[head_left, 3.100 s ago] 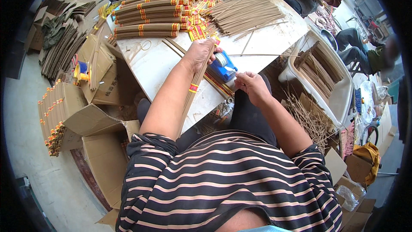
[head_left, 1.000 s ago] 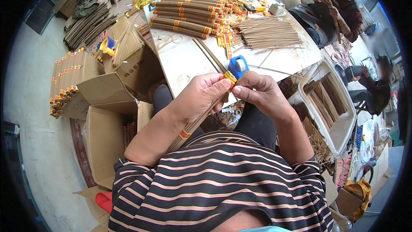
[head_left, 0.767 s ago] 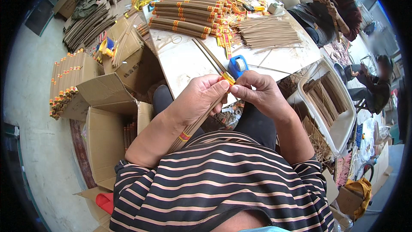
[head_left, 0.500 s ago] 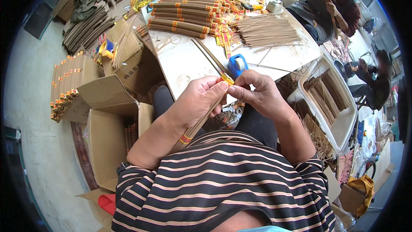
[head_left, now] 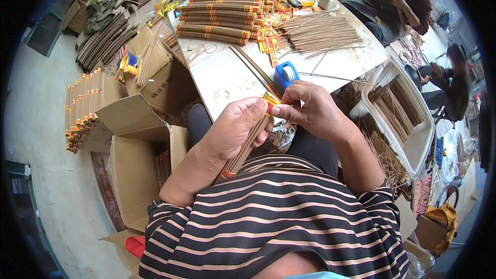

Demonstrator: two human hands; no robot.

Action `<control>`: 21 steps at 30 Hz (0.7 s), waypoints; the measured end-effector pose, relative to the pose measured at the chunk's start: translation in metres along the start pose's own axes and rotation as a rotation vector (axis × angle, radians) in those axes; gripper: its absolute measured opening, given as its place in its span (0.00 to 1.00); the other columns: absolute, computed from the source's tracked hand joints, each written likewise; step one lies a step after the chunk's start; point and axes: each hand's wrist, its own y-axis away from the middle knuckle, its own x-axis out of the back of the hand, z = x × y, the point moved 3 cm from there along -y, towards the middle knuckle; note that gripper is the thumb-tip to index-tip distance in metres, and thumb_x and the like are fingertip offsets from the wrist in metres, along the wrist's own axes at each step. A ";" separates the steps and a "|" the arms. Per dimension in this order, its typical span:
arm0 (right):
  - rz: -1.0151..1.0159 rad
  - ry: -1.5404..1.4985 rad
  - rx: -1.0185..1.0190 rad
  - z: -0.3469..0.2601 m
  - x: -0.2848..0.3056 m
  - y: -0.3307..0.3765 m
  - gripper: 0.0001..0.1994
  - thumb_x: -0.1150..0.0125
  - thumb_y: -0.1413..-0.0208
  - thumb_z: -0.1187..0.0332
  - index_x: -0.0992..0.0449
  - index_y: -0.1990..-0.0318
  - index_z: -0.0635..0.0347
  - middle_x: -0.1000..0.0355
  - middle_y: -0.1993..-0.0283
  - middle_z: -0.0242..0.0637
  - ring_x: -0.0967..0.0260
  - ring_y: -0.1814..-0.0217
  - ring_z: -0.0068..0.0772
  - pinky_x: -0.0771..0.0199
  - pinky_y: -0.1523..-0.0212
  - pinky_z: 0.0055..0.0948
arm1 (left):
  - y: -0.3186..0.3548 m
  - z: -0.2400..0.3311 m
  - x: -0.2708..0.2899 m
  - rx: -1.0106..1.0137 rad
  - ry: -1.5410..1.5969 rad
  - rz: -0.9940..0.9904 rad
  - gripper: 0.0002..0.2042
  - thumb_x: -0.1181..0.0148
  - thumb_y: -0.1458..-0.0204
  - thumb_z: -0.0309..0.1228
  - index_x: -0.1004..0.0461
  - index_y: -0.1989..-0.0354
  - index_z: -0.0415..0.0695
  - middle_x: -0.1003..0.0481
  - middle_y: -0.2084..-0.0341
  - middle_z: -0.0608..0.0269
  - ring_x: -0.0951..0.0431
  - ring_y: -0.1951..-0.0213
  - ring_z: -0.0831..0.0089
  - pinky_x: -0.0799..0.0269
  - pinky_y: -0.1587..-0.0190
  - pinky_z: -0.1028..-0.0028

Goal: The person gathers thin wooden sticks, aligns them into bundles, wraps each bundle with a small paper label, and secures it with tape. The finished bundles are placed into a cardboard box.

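A slim bundle of brown incense sticks (head_left: 241, 156) slants from my lap toward the table edge, wrapped in my left hand (head_left: 227, 128). Near its far end sits a yellow and red paper band (head_left: 269, 101), with a second band close to my shirt. My right hand (head_left: 316, 109) pinches the far band between thumb and bent fingers. Just beyond my right fingers, a blue tape dispenser (head_left: 282, 76) rests on the white table (head_left: 222, 79). Several loose sticks (head_left: 253, 67) lie beside the dispenser, pointing toward my hands.
Banded incense bundles (head_left: 219, 18) are piled on the table, with paper bands (head_left: 268, 46) and loose sticks (head_left: 321, 34) alongside. An open cardboard box (head_left: 138, 168) stands at my left. To my right is a white tub (head_left: 413, 160) of sticks. Co-workers sit at the far right.
The bundle's far end has tipped slightly, and more of the paper band shows. My right fingers have shifted along the band. The head view has moved a little.
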 end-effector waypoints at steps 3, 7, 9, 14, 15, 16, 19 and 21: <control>0.005 -0.003 0.042 -0.001 0.001 -0.001 0.17 0.37 0.54 0.55 0.28 0.78 0.62 0.33 0.78 0.39 0.34 0.75 0.39 0.35 0.75 0.32 | 0.002 -0.001 -0.002 -0.009 0.027 0.009 0.16 0.57 0.40 0.42 0.34 0.63 0.40 0.30 0.77 0.66 0.33 0.81 0.85 0.38 0.80 0.87; 0.006 0.018 0.092 -0.003 0.003 -0.003 0.16 0.37 0.54 0.56 0.28 0.78 0.62 0.32 0.78 0.39 0.33 0.74 0.38 0.35 0.74 0.32 | 0.005 0.000 -0.006 -0.050 -0.018 0.008 0.18 0.55 0.42 0.45 0.34 0.63 0.40 0.32 0.78 0.68 0.34 0.81 0.86 0.38 0.80 0.87; 0.012 0.066 0.126 -0.005 0.005 -0.003 0.16 0.36 0.55 0.57 0.28 0.78 0.62 0.32 0.77 0.39 0.33 0.74 0.38 0.35 0.74 0.32 | 0.004 0.001 -0.009 -0.056 -0.122 0.005 0.19 0.54 0.43 0.47 0.34 0.62 0.40 0.32 0.78 0.68 0.34 0.81 0.86 0.39 0.81 0.88; 0.013 0.094 0.140 -0.007 0.006 -0.004 0.15 0.36 0.55 0.57 0.27 0.77 0.61 0.32 0.77 0.39 0.33 0.73 0.39 0.34 0.73 0.32 | 0.002 0.003 -0.009 -0.010 -0.261 0.051 0.20 0.55 0.42 0.47 0.35 0.61 0.39 0.32 0.78 0.67 0.34 0.83 0.86 0.39 0.82 0.88; 0.012 0.094 0.151 -0.006 0.006 -0.004 0.15 0.36 0.55 0.57 0.27 0.77 0.61 0.32 0.77 0.39 0.33 0.73 0.38 0.34 0.73 0.32 | 0.002 0.003 -0.009 -0.018 -0.242 0.052 0.19 0.55 0.42 0.47 0.35 0.61 0.39 0.32 0.78 0.67 0.34 0.83 0.86 0.39 0.82 0.88; 0.011 0.094 0.162 -0.005 0.006 -0.004 0.15 0.36 0.55 0.57 0.27 0.77 0.61 0.32 0.77 0.39 0.33 0.73 0.38 0.34 0.72 0.32 | 0.002 0.003 -0.009 -0.026 -0.222 0.054 0.19 0.56 0.42 0.47 0.35 0.62 0.39 0.32 0.78 0.66 0.34 0.83 0.85 0.39 0.82 0.88; 0.012 0.073 0.211 0.002 0.005 -0.005 0.15 0.36 0.55 0.57 0.27 0.77 0.61 0.32 0.77 0.38 0.33 0.73 0.38 0.34 0.72 0.32 | 0.003 0.002 -0.008 -0.033 -0.159 0.054 0.18 0.57 0.41 0.45 0.35 0.63 0.39 0.32 0.78 0.65 0.34 0.83 0.84 0.39 0.82 0.87; 0.014 0.038 0.234 0.006 0.003 -0.006 0.15 0.35 0.56 0.58 0.27 0.77 0.61 0.32 0.77 0.38 0.33 0.73 0.37 0.34 0.72 0.31 | 0.002 0.001 -0.006 -0.027 -0.106 0.038 0.18 0.58 0.41 0.45 0.36 0.63 0.40 0.32 0.79 0.63 0.34 0.83 0.83 0.39 0.83 0.87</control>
